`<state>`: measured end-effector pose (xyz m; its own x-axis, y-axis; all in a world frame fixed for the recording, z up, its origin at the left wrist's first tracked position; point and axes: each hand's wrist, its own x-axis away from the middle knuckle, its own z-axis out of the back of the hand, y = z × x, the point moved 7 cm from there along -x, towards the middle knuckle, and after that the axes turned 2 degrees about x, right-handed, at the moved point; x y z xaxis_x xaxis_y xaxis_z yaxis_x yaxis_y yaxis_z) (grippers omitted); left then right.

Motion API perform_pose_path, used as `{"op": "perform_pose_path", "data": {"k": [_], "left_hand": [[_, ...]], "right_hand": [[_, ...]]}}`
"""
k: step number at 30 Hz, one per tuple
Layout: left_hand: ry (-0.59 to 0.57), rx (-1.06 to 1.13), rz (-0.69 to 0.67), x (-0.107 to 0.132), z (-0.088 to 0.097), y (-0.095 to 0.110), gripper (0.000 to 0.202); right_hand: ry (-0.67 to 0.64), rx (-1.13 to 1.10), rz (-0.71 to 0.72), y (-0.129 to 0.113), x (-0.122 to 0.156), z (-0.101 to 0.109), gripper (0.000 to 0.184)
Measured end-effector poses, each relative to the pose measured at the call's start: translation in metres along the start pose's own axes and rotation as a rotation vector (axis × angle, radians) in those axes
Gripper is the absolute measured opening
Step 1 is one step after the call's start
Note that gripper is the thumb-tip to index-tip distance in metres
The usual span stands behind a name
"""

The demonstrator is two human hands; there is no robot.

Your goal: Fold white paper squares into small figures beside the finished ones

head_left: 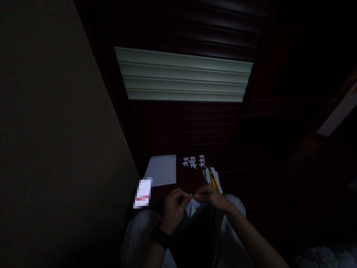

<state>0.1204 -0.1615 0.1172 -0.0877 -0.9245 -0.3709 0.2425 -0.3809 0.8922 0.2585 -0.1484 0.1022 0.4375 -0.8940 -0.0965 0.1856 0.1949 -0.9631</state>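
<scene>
The scene is very dim. My left hand (174, 208), with a dark watch on its wrist, and my right hand (210, 196) meet above my lap, both pinching a small folded white paper (192, 206) between their fingertips. Past my hands, on the dark wooden floor, lie several small white folded paper figures (193, 162) in a loose cluster. A white paper sheet (163, 170) lies to their left. A yellow-handled cutter (213, 179) rests on white paper strips just beyond my right hand.
A pixelated white card with a red band (143, 192) lies at the left of my knee. A plain wall (55, 130) fills the left. A pale moulded panel (184, 76) crosses the dark wood ahead. My white-trousered knees (139, 230) frame the bottom.
</scene>
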Motion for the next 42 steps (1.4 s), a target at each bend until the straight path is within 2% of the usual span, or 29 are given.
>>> {"op": "perform_pose_path", "data": {"k": [2, 4, 5, 6, 7, 9, 11, 14, 17, 20, 23, 27, 31, 38, 42], "left_hand": [[0.039, 0.041, 0.055, 0.000, 0.002, -0.008, 0.025], [0.104, 0.102, 0.122, 0.000, 0.004, -0.017, 0.025], [0.135, 0.140, 0.157, 0.001, 0.005, -0.021, 0.026], [0.156, 0.181, 0.191, 0.002, 0.005, -0.025, 0.026], [0.163, 0.223, 0.218, 0.003, 0.003, -0.028, 0.027], [0.144, 0.303, 0.253, 0.005, -0.002, -0.030, 0.028], [0.100, 0.361, 0.274, 0.007, -0.006, -0.030, 0.028], [0.079, 0.368, 0.286, 0.008, -0.007, -0.030, 0.029], [0.129, 0.320, 0.306, 0.007, -0.003, -0.035, 0.028], [0.200, 0.334, 0.319, 0.007, 0.000, -0.040, 0.033], [0.248, 0.328, 0.283, 0.007, 0.001, -0.037, 0.044], [0.332, 0.267, 0.251, 0.008, 0.006, -0.032, 0.051], [0.346, 0.260, 0.265, 0.009, 0.006, -0.033, 0.051], [0.334, 0.237, 0.267, 0.010, 0.001, -0.034, 0.046], [0.334, 0.300, 0.264, 0.011, -0.002, -0.032, 0.044]], "right_hand": [[0.017, 0.006, 0.015, -0.001, 0.001, -0.001, 0.039], [0.083, -0.011, 0.063, -0.003, 0.002, -0.002, 0.027], [0.126, -0.029, 0.090, -0.003, 0.003, -0.003, 0.030], [0.191, -0.058, 0.104, -0.001, 0.003, -0.003, 0.042], [0.240, -0.072, 0.098, 0.004, 0.003, -0.003, 0.044], [0.332, -0.088, 0.099, 0.012, 0.003, -0.004, 0.039], [0.368, -0.080, 0.095, 0.018, 0.002, -0.004, 0.033], [0.352, 0.033, 0.102, 0.012, 0.003, -0.003, 0.029], [0.265, 0.136, 0.146, -0.005, 0.008, -0.005, 0.022], [0.134, 0.126, 0.198, -0.019, 0.015, -0.012, 0.034], [0.106, 0.141, 0.236, -0.020, 0.019, -0.016, 0.044], [0.212, 0.094, 0.203, -0.004, 0.016, -0.013, 0.032], [0.346, 0.049, 0.196, 0.005, 0.013, -0.007, 0.022], [0.414, 0.163, 0.304, -0.011, 0.017, -0.006, 0.014], [0.511, 0.164, 0.334, -0.012, 0.020, -0.003, 0.009]]}}
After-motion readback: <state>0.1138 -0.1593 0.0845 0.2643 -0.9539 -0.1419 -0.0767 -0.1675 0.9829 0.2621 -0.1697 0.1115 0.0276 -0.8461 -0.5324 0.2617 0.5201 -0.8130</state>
